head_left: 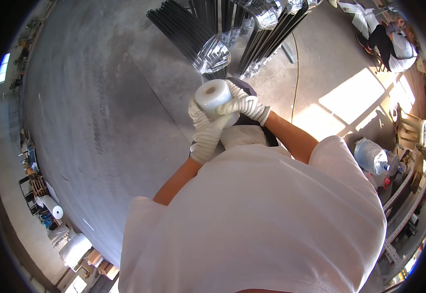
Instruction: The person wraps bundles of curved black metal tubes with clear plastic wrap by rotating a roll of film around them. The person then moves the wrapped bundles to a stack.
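Toward twelve o'clock, film-wrapped black rods [179, 30] are bundled, seemingly to stay together; nearer the centre, my gloved left hand [206, 136] grips the white film roll [206, 100] from seven o'clock; my gloved right hand [244, 104] clasps its three-o'clock side, likely steadying it.

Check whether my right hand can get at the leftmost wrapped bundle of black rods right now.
Probably not: your right hand is occupied, gripping the plastic film roll with your left hand. Nothing else visible seems to bar the way to the bundle of black rods.
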